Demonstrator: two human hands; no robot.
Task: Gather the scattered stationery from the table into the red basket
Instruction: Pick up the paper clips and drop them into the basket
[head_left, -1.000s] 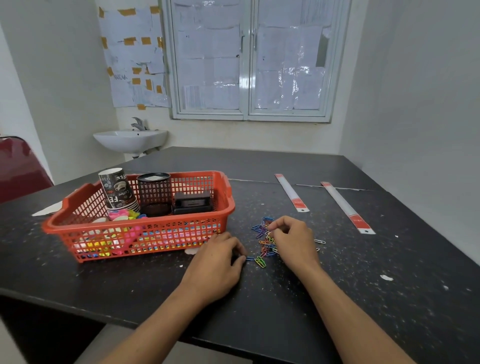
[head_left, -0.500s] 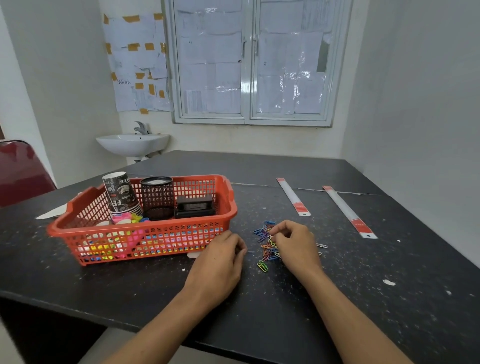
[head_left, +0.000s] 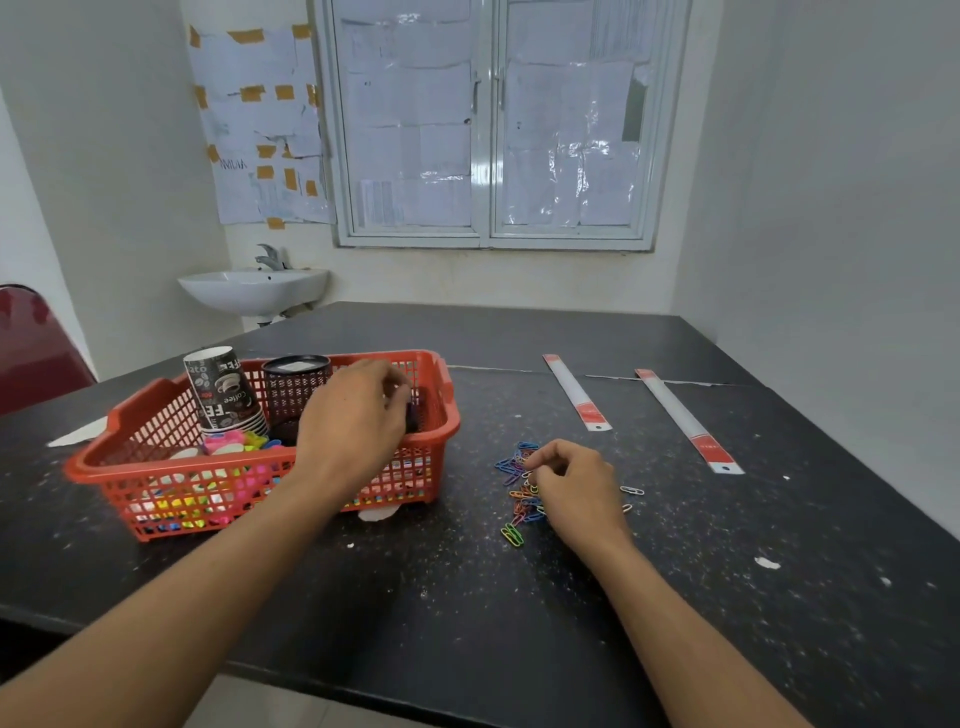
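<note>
- The black speckled table (head_left: 467, 597) bears the red basket (head_left: 449, 410) on its left half, close to the near edge.
- Inside the basket stand one stack of paper cups (head_left: 221, 387) (how many are nested cannot be counted) and one black mesh pen holder (head_left: 293, 387). Bright small items (head_left: 234, 442) lie heaped below them.
- A white paper scrap (head_left: 378, 514) pokes out from under the basket's front right corner.
- One loose pile of coloured paper clips (head_left: 511, 480), too many to count, lies on the table right of the basket and apart from it. Two pale clips (head_left: 631, 490) lie just beyond the pile's right side.
- Two rulers lie further back, well apart from the clips: the left ruler (head_left: 576, 393) and the right ruler (head_left: 687, 423), roughly parallel, red ends toward the camera.
- Behind the table: one wall sink (head_left: 254, 291), a papered window (head_left: 488, 124) and a red chair (head_left: 31, 343) at far left.
- The left hand (head_left: 353, 415) hangs over the basket's right end, palm down, fingers curled. It hides that corner, and whether it holds anything cannot be told.
- The right hand (head_left: 576, 483) rests on the clip pile, fingers curled, with thumb and forefinger tips pinching at clips on the pile's far side.
</note>
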